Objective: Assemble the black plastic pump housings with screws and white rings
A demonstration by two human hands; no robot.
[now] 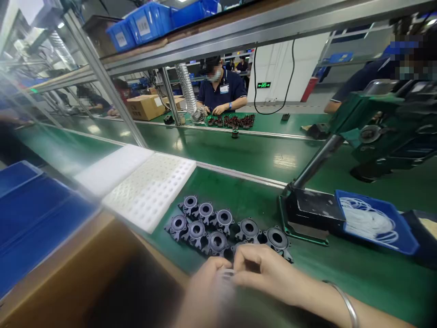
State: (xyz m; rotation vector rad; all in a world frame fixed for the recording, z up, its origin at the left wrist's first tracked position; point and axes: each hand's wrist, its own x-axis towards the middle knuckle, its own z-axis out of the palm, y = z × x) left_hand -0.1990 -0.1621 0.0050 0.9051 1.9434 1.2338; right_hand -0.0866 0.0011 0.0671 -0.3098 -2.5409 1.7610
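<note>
My left hand [205, 289], partly blurred, is closed around a small bunch of thin white rings [226, 274]. My right hand [269, 273] meets it at the bunch, thumb and fingers pinched at the edge of the rings. How many rings are held is too blurred to tell. Just beyond my hands, several dark metal housings [217, 242] with round central holes sit in rows on the green bench [252, 191]. My right hand covers part of the nearest housings. A blue tray [406, 246] at the right holds a heap of similar white rings [370, 221].
A green-and-black bench press [310, 205] stands right of the housings. White foam trays [150, 191] with holes lie to the left, near a cardboard box [102, 259] and blue bins [37, 218]. Across the bench a co-worker [221, 89] handles small parts. A shelf [218, 41] runs overhead.
</note>
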